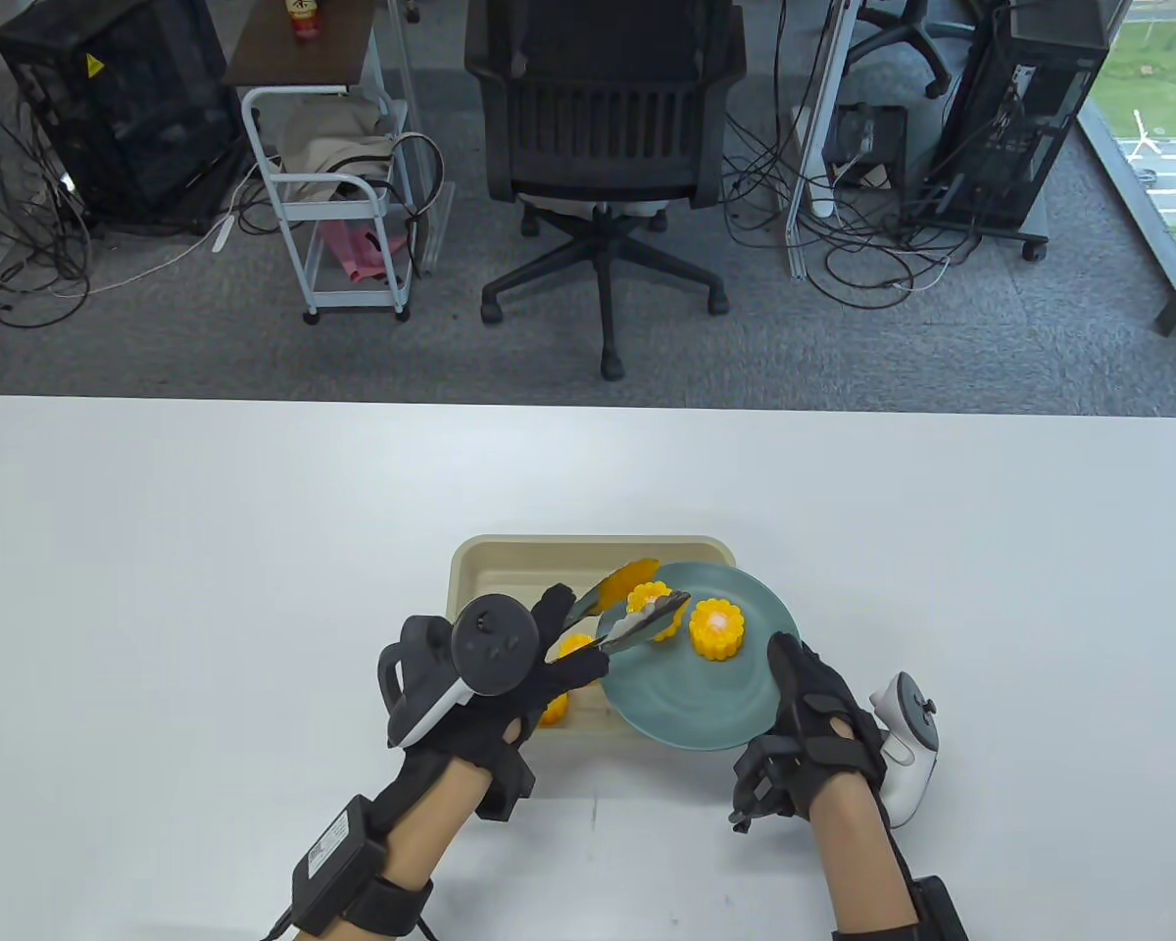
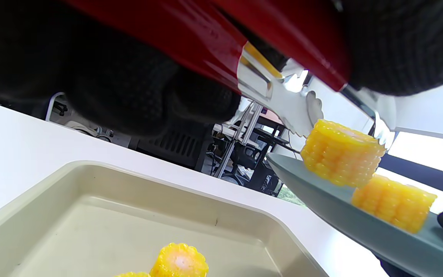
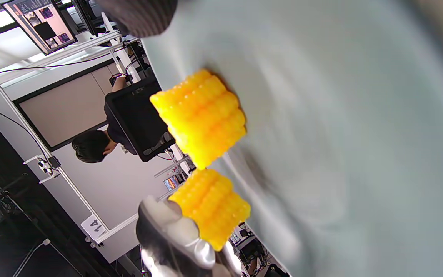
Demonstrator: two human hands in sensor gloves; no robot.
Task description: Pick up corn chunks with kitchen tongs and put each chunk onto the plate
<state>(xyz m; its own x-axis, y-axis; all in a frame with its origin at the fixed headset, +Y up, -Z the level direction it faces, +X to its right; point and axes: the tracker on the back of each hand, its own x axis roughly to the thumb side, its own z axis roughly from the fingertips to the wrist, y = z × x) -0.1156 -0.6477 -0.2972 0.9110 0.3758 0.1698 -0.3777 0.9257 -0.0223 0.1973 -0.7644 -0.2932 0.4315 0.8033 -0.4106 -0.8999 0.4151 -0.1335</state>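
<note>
- Tongs with red handles and metal tips sit squeezed in the left hand, whose gloved fingers curl round both handles; the scalloped tips clamp a corn chunk at the near-left part of the plate.
- Left wrist view: the clamped chunk's lower edge meets the plate's sloping surface, a metal tip on either side of it.
- Left forearm enters from the bottom edge and angles up to the right, the tracker riding on the back of the hand above the beige tray.
- Right hand grips the teal plate at its right rim, one finger laid along the edge and the others curled beneath; the plate is tilted, its left side lying over the tray's right end.
- Second corn chunk rests free on the plate, just right of the clamped one and not touching it.
- Two more chunks remain in the tray: one shows just beyond the left fingers, another peeks out under the left hand.
- White counter carries the tray; an office chair stands on the carpet beyond its far edge.
</note>
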